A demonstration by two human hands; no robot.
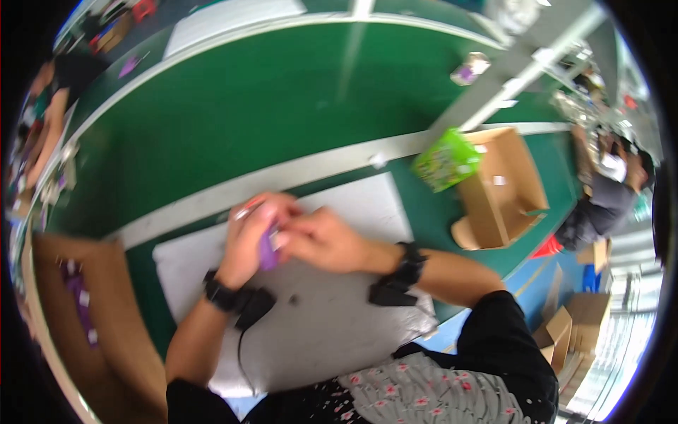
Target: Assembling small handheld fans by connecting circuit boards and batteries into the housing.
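My left hand (pixel 244 244) is wrapped round a small purple object (pixel 268 253), blurred by motion, so its kind cannot be told. A thin, shiny reddish-silver piece (pixel 247 208) shows at the fingers of that hand. My right hand (pixel 328 242) meets the left one with its fingers pinched against the purple object's upper end; something small and whitish shows between them. Both hands are above a pale grey mat (pixel 296 332) on the green table. Black bands with small dark boxes sit on both wrists.
A cardboard box (pixel 123 297) at the left holds purple items (pixel 81 300). At the right, an open cardboard box (pixel 505 191) stands beside a bright green packet (pixel 448 161). A grey post (pixel 487 85) rises behind them. Co-workers (pixel 600 205) are at the right and far left.
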